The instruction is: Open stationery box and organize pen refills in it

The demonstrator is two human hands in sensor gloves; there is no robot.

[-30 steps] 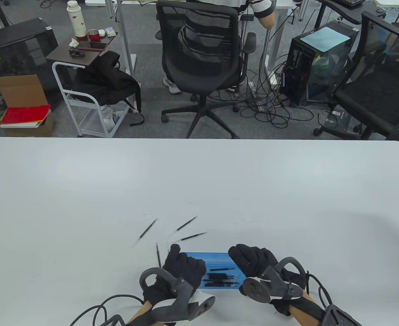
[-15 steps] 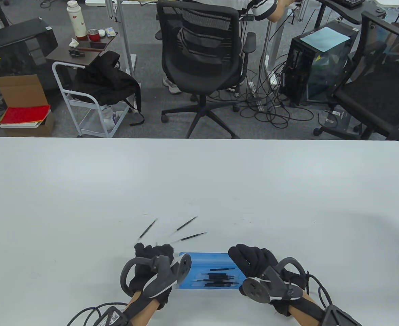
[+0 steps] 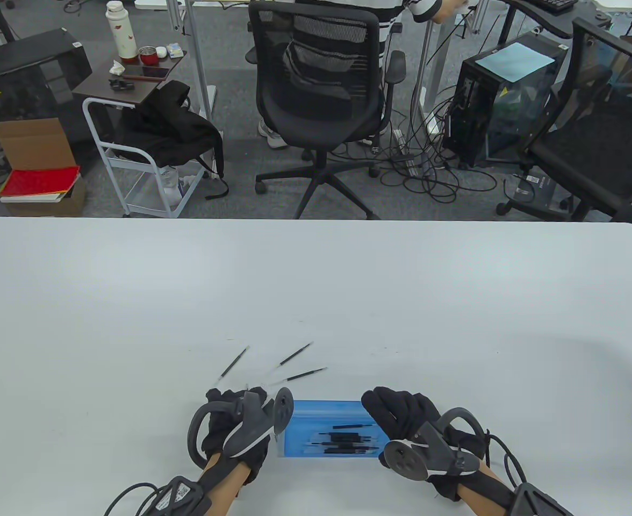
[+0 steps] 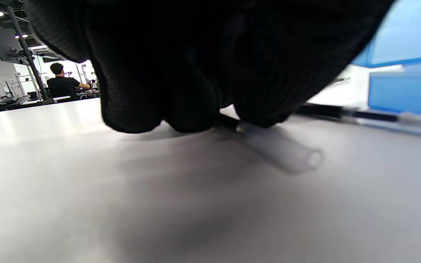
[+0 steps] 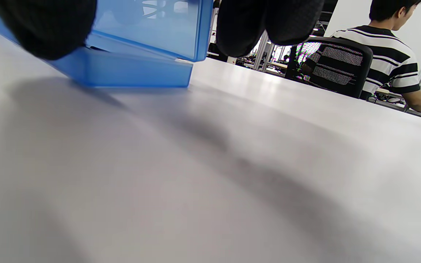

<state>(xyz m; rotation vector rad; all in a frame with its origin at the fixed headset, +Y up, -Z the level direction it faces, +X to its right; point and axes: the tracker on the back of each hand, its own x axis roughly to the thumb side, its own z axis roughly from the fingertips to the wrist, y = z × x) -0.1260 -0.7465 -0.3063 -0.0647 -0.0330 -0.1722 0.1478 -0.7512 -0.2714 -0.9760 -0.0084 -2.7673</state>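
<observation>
The blue stationery box [image 3: 329, 435] lies near the table's front edge with several black pen refills inside. My right hand [image 3: 380, 406] grips its right end. In the right wrist view the thumb [image 5: 42, 29] and fingers [image 5: 269, 22] hold the raised lid [image 5: 148, 25] above the box base [image 5: 122, 71]. My left hand [image 3: 235, 396] is on the table just left of the box, its curled fingertips [image 4: 192, 117] pinching a pen refill [image 4: 283, 155] against the tabletop. Another refill [image 4: 360, 115] lies beside the box wall [image 4: 404, 91]. Three loose refills [image 3: 296, 355] lie just beyond the left hand.
The white table [image 3: 316, 290] stretches wide beyond the refills. Glove cables [image 3: 144, 492] trail off the front edge. Behind the table stand an office chair [image 3: 321, 97] with a seated person, a small cart [image 3: 144, 161] and computer cases.
My left hand has left the box's left end and moved left onto the refill lying beside it. The right hand and the box have stayed still.
</observation>
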